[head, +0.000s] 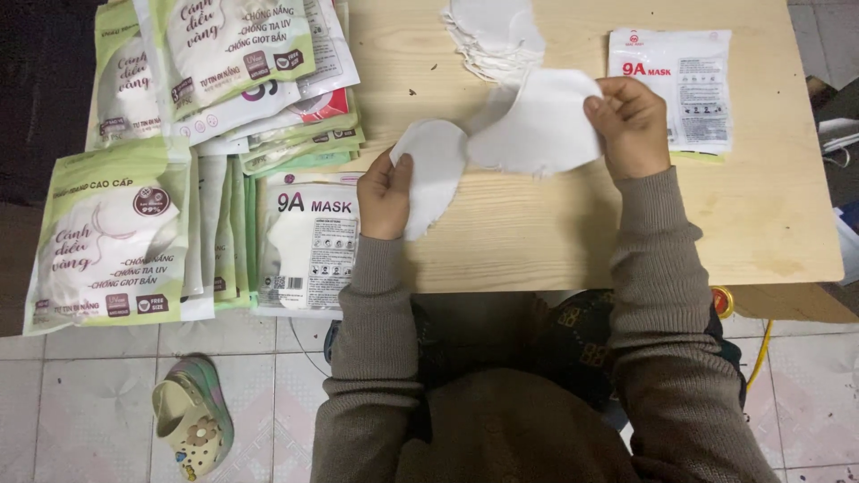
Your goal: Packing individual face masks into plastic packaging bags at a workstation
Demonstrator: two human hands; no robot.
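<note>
- Wooden table (555, 241) under us; packet piles (179, 161) at nine o'clock, mask stack (492, 36) at twelve
- Our left hand (385, 192) pinches one mask (434, 174); right hand (631, 125) grips another mask (541, 130)
- Both masks held above the table, edges overlapping; we judge they could cling together or slip

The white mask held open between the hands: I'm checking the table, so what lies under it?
Under the white mask, bare wooden table shows around it. Behind it lies a stack of white masks, partly covered. What is directly beneath is hidden.
</note>
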